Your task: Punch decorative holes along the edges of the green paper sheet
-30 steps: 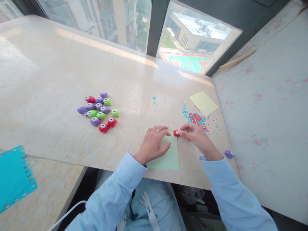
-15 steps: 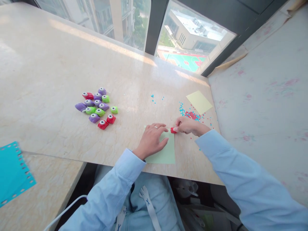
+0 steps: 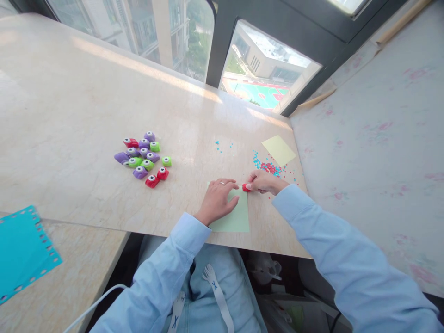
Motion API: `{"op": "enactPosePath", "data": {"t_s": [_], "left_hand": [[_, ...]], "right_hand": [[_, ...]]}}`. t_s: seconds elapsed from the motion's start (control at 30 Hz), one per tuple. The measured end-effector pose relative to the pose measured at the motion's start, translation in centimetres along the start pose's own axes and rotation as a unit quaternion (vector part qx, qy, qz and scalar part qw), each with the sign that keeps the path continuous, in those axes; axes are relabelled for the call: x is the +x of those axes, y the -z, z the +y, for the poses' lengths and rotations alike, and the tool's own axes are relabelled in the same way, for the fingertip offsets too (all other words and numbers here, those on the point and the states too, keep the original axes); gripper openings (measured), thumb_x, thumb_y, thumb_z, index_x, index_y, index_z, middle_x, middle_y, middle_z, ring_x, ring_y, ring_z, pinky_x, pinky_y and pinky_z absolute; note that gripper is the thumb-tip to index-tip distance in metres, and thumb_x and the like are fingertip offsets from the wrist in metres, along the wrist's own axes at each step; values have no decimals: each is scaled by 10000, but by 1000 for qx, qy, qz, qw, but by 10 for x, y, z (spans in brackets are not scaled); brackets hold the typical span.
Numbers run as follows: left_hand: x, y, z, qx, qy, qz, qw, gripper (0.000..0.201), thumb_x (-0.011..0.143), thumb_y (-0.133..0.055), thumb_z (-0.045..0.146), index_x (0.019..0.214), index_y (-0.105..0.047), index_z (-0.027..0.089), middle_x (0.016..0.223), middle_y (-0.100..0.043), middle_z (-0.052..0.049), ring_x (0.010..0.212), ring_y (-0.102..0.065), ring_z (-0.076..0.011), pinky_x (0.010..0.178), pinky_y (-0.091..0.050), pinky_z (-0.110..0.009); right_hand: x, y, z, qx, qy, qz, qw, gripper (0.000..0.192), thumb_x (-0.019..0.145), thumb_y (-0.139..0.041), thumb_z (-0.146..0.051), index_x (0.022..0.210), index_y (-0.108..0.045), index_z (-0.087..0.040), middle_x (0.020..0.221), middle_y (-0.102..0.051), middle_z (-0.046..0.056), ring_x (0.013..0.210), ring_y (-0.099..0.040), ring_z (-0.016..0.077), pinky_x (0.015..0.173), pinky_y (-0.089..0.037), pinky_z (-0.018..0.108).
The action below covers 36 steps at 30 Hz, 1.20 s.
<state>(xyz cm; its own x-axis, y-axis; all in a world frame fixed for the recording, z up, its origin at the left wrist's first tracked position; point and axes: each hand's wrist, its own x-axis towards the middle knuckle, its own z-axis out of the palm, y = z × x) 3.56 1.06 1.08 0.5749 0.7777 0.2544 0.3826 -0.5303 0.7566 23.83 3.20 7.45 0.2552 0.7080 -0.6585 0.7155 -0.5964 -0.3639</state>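
A pale green sheet of paper [image 3: 233, 222] lies near the table's front edge. Across its upper left part rests my left hand [image 3: 219, 199], fingers stretched out and thumb apart, a ring on one finger. My right hand [image 3: 261, 182] is closed around a small red craft punch [image 3: 246, 188], which sits at the paper's upper right corner. Whether the paper's edge is inside the punch's slot I cannot tell. Just behind my right hand lies a heap of tiny red and blue paper cutouts [image 3: 269, 167].
Several purple, green and red craft punches [image 3: 143, 159] stand grouped on the left. A pale yellow sheet [image 3: 279, 150] lies by the right wall, and a few blue bits [image 3: 218, 143] lie farther back. At lower left is a blue sheet [image 3: 27, 252] with notched edges.
The view has shifted slightly. Both hands, the red punch and the green paper keep nearly the same places relative to one another.
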Motion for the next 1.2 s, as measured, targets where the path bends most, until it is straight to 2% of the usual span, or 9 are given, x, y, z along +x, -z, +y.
{"op": "enactPosePath", "data": {"t_s": [0.17,0.27,0.4,0.5,0.6,0.67,0.77,1.07,1.2], "left_hand": [[1,-2,-2,12,-8,2,1000,236,842,-646,269,1074,-635,227,1234,-659,-67,1195,-569,-253,981,-408,-442],[1,-3,-3,11,-9,9,1000,221,839,-647,259,1057,-641,226,1230,-663,-62,1192,-572,-253,980,-409,-436],[2,-3,-3,-2,-5,13,1000,212,835,-645,240,1045,-645,219,1178,-688,-50,1138,-600,-244,966,-419,-424],[3,-3,-4,3,-1,8,1000,211,840,-637,243,1048,-653,211,1127,-702,-55,1109,-612,-248,956,-427,-425],[3,-3,-5,6,0,8,1000,199,844,-629,238,1038,-661,204,1095,-707,-61,1091,-620,-246,952,-433,-420],[3,-2,-5,3,1,7,1000,185,844,-625,229,1023,-665,202,1080,-711,-60,1075,-626,-244,948,-436,-417],[3,-2,-6,-2,3,6,1000,167,841,-621,214,1000,-669,200,1074,-716,-57,1066,-629,-245,944,-436,-419],[4,-2,-8,1,-2,3,1000,154,846,-597,218,980,-673,210,1068,-722,-44,1064,-625,-241,942,-433,-427],[4,-2,-9,-5,-7,9,1000,153,845,-585,234,969,-674,217,1062,-724,-46,1055,-628,-235,949,-435,-431]], "right_hand": [[-14,-9,16,57,83,49,994,210,734,-742,-262,707,-554,-172,532,-514,-48,490,-456,83,462,-316,206],[-21,-19,31,147,149,87,974,257,724,-725,-364,743,-558,-170,598,-556,-29,525,-483,93,500,-356,218],[-24,-33,45,226,174,166,944,330,795,-609,-471,920,-560,-170,655,-544,-37,512,-463,98,519,-373,238],[-23,-42,47,149,227,227,935,379,802,-620,-422,1087,-605,-172,685,-537,-35,588,-500,129,616,-424,277],[-21,-45,49,11,284,248,926,316,763,-673,-270,1072,-688,-205,775,-580,6,746,-555,170,778,-443,322],[-19,-44,53,-33,286,264,920,243,770,-661,-220,1005,-722,-214,819,-605,30,812,-570,189,836,-439,337],[-18,-38,67,-36,266,290,919,221,782,-644,-210,986,-727,-210,897,-638,54,853,-587,202,853,-449,348],[-37,-20,141,0,192,356,915,264,771,-625,-265,1006,-729,-205,942,-643,66,778,-602,192,836,-478,367],[-46,-14,167,14,153,379,913,303,788,-609,-300,1033,-726,-165,1010,-630,104,756,-615,185,819,-492,364]]}}
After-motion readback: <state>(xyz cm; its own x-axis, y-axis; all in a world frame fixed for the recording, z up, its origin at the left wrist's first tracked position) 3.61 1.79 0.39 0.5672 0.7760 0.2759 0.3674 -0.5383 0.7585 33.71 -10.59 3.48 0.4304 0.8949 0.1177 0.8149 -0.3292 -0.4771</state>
